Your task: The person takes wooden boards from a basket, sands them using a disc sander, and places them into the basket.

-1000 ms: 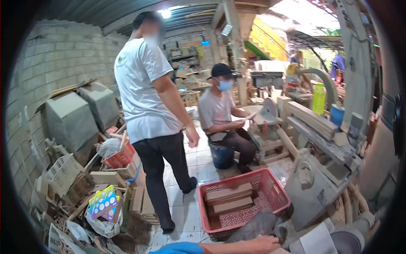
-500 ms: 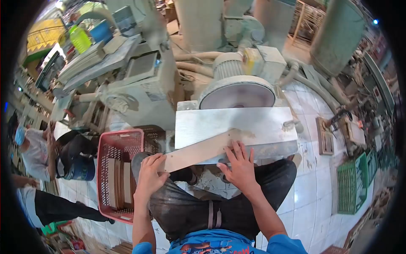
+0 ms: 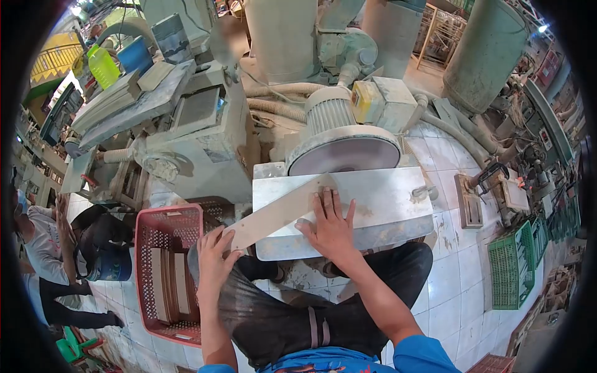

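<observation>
A flat, pale wooden board (image 3: 273,215) lies slantwise on the white work table (image 3: 385,189) of a disc sander. My left hand (image 3: 215,255) is closed around the board's near left end, which sticks out past the table's edge. Over by the board's far right end, my right hand (image 3: 333,227) lies flat with its fingers spread, the fingertips on or right beside the wood. Behind the table stands the round sanding disc (image 3: 345,155), its lower part hidden by the table. The board's far end is close to the disc, though I cannot tell whether they touch.
A red plastic crate (image 3: 142,273) holding several wooden boards (image 3: 163,280) stands at my left. Green crates (image 3: 511,270) are on the tiled floor at right. A dusty machine (image 3: 199,155) stands beyond the red crate. People (image 3: 46,239) are at far left.
The board has slid forward across the table, bringing its far end nearer the disc. My right hand has moved forward with it, and the head view has shifted slightly.
</observation>
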{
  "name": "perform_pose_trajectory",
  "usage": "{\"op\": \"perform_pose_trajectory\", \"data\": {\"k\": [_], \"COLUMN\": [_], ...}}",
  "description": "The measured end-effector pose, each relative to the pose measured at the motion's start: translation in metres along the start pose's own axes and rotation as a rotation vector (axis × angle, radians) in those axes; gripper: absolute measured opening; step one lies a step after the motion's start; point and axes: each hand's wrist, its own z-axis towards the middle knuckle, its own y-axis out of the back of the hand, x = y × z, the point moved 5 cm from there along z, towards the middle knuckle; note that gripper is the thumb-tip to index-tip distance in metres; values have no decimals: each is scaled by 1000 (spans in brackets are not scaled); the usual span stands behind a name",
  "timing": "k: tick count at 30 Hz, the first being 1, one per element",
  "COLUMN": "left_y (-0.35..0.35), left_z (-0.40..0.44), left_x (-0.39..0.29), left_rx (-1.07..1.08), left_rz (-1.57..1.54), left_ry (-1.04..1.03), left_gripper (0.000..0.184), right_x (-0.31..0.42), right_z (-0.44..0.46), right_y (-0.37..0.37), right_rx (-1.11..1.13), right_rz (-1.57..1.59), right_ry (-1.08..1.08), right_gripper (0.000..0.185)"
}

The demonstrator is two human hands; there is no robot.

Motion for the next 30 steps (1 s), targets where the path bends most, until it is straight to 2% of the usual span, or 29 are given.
{"op": "perform_pose_trajectory", "data": {"k": [9,19,22,24,30], "left_y": [-4,-25,-23,-14,-1], "left_z": [-14,-76,-78,-62,7], "left_x": [-11,-74,-75,-55,11], "left_rx": [-45,-61,-44,-53,47], "left_rz": [37,88,94,104,29], "left_ry": [-12,228,226,211,-7], "left_gripper": [51,55,55,54,52], "right_x": [0,-19,-18,-12,9], "right_z": [3,4,3,-1,-4], "right_y": [1,4,7,6,-3], "right_rx": [-9,24,26,27,-4], "right_rz": [-38,-24,-36,-23,20], "right_ry": [20,83,105,64,-33], "right_gripper": [92,96,97,97,100]}}
